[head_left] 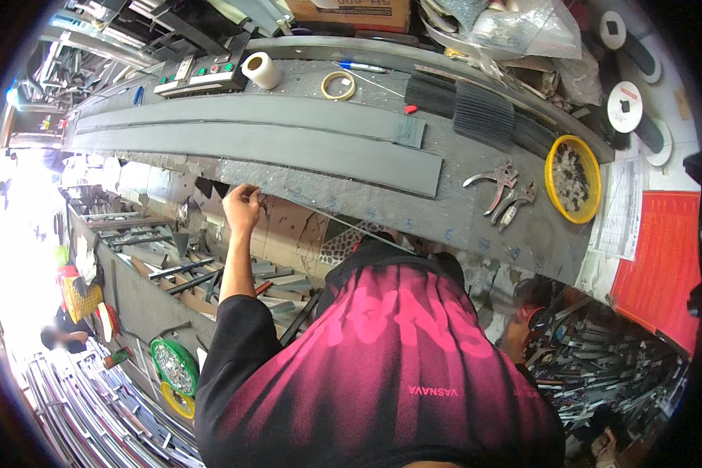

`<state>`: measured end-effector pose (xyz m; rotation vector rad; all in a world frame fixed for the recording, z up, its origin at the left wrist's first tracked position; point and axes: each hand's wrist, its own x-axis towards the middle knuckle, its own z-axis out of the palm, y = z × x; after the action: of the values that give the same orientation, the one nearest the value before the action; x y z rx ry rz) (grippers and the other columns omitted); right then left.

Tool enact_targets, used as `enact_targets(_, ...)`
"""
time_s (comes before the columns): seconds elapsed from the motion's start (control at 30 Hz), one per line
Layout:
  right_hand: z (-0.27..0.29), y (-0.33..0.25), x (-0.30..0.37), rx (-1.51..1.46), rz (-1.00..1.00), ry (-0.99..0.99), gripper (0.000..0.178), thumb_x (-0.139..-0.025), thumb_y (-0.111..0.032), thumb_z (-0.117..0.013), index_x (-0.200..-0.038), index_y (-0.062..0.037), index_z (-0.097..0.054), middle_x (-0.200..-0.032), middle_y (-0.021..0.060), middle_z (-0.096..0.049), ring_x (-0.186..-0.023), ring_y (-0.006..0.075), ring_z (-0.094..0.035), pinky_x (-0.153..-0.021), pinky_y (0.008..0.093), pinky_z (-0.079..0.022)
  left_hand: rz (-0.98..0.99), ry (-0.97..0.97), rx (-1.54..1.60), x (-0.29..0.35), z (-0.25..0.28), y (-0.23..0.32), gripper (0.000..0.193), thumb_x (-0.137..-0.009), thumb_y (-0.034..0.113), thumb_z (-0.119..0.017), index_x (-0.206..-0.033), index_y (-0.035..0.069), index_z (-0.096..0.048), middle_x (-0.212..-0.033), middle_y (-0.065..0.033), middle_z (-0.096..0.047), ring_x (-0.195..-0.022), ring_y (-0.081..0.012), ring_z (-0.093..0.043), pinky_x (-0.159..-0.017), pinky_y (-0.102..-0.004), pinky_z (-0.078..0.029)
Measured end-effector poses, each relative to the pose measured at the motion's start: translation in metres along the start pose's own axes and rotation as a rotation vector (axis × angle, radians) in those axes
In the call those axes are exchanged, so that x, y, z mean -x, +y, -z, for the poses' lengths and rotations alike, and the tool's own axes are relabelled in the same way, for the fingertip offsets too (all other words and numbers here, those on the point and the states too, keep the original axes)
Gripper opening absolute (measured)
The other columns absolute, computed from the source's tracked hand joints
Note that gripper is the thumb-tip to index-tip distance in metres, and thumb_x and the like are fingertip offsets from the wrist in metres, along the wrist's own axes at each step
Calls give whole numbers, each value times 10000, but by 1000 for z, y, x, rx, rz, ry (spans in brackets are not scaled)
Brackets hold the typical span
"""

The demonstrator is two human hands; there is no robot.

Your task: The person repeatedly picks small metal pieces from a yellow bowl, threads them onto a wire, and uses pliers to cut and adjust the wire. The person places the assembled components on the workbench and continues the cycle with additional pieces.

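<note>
My left hand [242, 206] is raised beside the near edge of the workbench [515, 248], with thumb and fingers pinched together. From its fingertips a thin grey strip [327, 216] slants right and toward my waist, just below the bench edge. The strip's other end is lost near my shirt. My right hand does not show. On the bench beyond lie two long flat grey panels [320, 151], side by side and apart from my left hand. Hand pliers [501, 191] rest to the right of the panels.
A yellow bowl of small parts [573, 179] stands at the bench's right end. Black ribbed pieces [482, 115], a tape roll [338, 86], a white roll [262, 71] and a button control box [201, 77] line the far side. Metal offcuts [187, 273] fill a lower rack at left.
</note>
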<state>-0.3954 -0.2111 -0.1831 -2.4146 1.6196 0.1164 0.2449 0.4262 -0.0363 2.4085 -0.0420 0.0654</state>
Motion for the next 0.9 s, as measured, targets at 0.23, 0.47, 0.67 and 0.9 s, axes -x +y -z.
enact_targets(0.23, -3, 0, 76, -141, 226, -527, 356, -970, -419, -722, -1040, -72, -754, -864, 115, -743, -795, 284, -721, -750, 428, -561, 77, 97, -126, 12, -3, -35, 83, -853, 117, -802, -895, 45, -802, -747, -152, -742, -693, -284, -739, -697, -379, -562)
enact_targets(0.47, 96, -52, -31, -1182, -697, -783, 250, -986, -282, -738, -844, -102, -641, -664, 15, -559, -607, 179, -578, -605, 370, -481, 278, 125, -420, -21, 19, -46, 141, -858, 219, -832, -958, 120, -827, -915, -136, -796, -872, -323, -776, -812, -426, -593)
enact_targets(0.67, 165, -59, -89, -1737, -336, -999, 229, -1006, -274, -718, -912, -93, -614, -819, 49, -613, -682, 154, -549, -694, 351, -471, 240, 110, -573, -36, 23, -42, 224, -822, 246, -804, -1007, 125, -834, -987, -154, -795, -920, -348, -775, -849, -442, -600)
enact_targets(0.9, 96, 4, -86, -1540, -505, -1035, 136, -1042, -219, -666, -1114, -107, -641, -785, -37, -487, -726, 131, -509, -743, 364, -483, 159, -87, -706, -55, 19, -62, 365, -908, 344, -793, -1129, 53, -810, -1027, -141, -812, -848, -303, -775, -776, -460, -600)
